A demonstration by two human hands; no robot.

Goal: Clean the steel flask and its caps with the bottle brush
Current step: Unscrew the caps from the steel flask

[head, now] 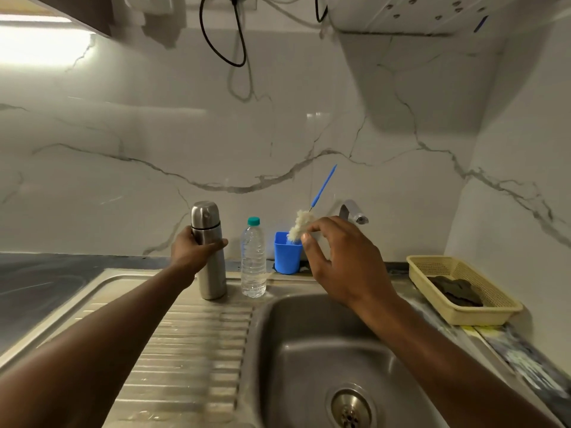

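The steel flask (209,251) stands upright with its cap on, at the back of the drainboard. My left hand (193,250) grips its upper body. The bottle brush (304,220) leans in a blue cup (287,254), white bristles at the cup's rim and thin blue handle pointing up and to the right. My right hand (343,261) is over the back of the sink, fingers loosely spread. Its index fingertip and thumb tip are right at the bristles, and I see no firm grip on them.
A clear plastic water bottle (254,261) with a teal cap stands between the flask and the cup. The steel sink basin (309,350) lies below my right hand, the tap (353,211) behind it. A cream basket (460,310) holding a dark scrub pad sits at the right.
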